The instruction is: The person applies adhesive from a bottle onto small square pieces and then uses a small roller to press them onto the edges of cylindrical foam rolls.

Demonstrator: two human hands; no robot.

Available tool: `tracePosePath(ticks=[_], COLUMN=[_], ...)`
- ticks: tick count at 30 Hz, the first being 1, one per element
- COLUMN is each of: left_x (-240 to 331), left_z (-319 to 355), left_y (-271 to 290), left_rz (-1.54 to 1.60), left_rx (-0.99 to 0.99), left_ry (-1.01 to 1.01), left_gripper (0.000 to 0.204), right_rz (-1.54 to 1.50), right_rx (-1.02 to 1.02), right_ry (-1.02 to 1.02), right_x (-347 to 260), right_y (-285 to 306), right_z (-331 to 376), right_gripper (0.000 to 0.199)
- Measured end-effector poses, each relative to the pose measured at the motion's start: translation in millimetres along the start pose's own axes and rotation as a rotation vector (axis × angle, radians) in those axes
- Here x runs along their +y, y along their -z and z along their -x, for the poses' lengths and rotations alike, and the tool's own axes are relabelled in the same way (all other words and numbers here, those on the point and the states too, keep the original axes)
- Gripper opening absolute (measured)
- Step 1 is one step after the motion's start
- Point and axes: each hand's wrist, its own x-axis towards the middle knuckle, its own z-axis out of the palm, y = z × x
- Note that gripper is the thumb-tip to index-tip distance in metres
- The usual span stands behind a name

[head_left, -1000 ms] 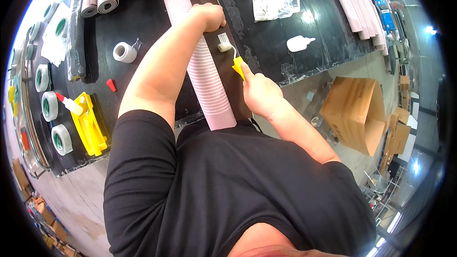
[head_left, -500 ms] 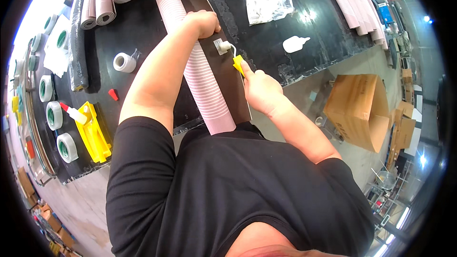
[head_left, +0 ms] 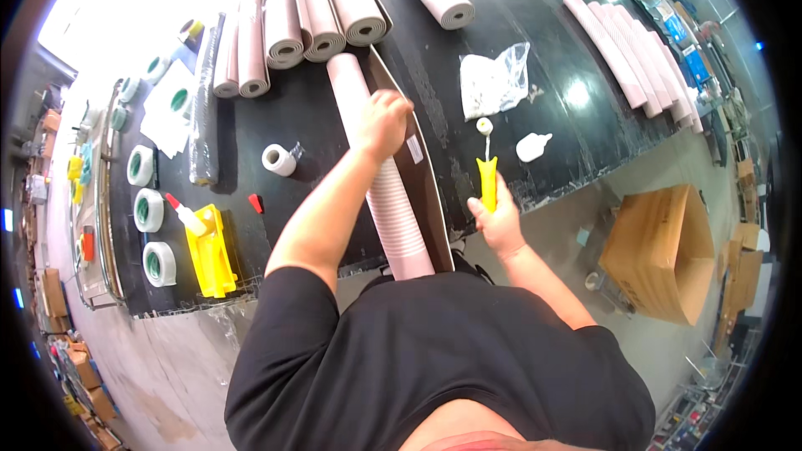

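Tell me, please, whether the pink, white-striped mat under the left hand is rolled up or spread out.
Mostly rolled: the mat forms a long tube under the left hand, with a brown flap unrolled alongside.

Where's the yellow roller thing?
Right of centre in the head view, the yellow roller is in the right hand, just left of the white bottle.

Nothing legible (label [head_left: 414, 149] too small)

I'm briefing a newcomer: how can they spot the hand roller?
On the black table, find the pink roll under the left grip. Right of it, the right grip holds the hand roller. Its yellow handle and white head set it apart from the all-white bottle nearby.
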Motion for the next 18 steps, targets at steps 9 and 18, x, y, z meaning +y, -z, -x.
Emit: tracePosePath(ticks=[9,18], left_x=[124.6,169.3], left_z=[120.3,120.1], left_y=[39.9,44.2], left_rz=[0.248,0.255], left_rx=[-0.031,-0.043], left_ry=[1.195,1.0], left_gripper=[0.118,0.099], right_rz=[0.011,-0.099], right_rx=[-0.156,-0.242], right_ry=[0.239,0.248], right_x=[2.9,2.2], right_y=[-25.8,-18.5], right_z=[-14.8,-22.4], right_gripper=[0.103,0.077])
